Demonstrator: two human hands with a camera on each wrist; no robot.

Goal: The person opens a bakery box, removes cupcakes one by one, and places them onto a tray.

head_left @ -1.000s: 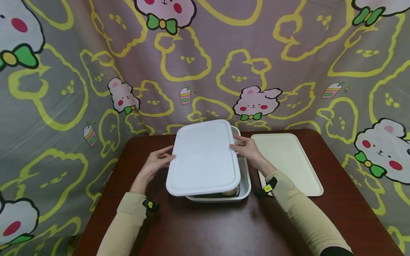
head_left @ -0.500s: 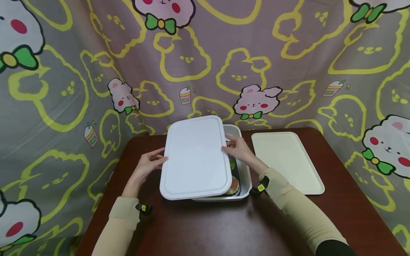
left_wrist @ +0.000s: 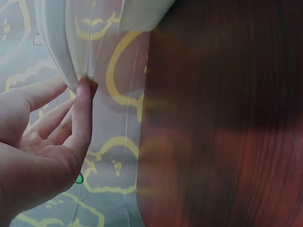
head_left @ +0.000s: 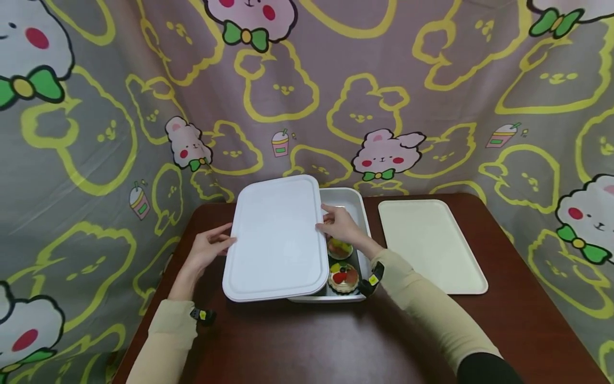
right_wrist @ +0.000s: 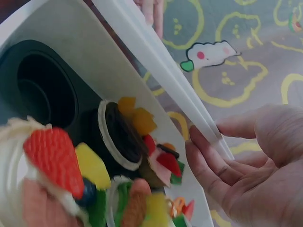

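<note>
A white rectangular lid (head_left: 275, 240) is held up at a tilt over the left part of a white box (head_left: 357, 200). My left hand (head_left: 207, 248) pinches the lid's left edge between thumb and fingers, as the left wrist view also shows. At the opposite edge, my right hand (head_left: 341, 225) pinches the lid (right_wrist: 165, 80). Inside the box, fruit tarts (head_left: 343, 277) sit in a dark muffin pan (right_wrist: 71, 71). One strawberry-topped tart (right_wrist: 52, 165) looms close in the right wrist view, where a cup of the pan holds nothing. The lid hides the box's left side.
A cream tray (head_left: 431, 242) lies flat on the dark wooden table (head_left: 307, 341), right of the box. A patterned cloth (head_left: 307, 96) hangs behind and along both sides of the table.
Both hands have moved left with the lid, sliding it off the box's right side. The tarts and the pan have come into view.
</note>
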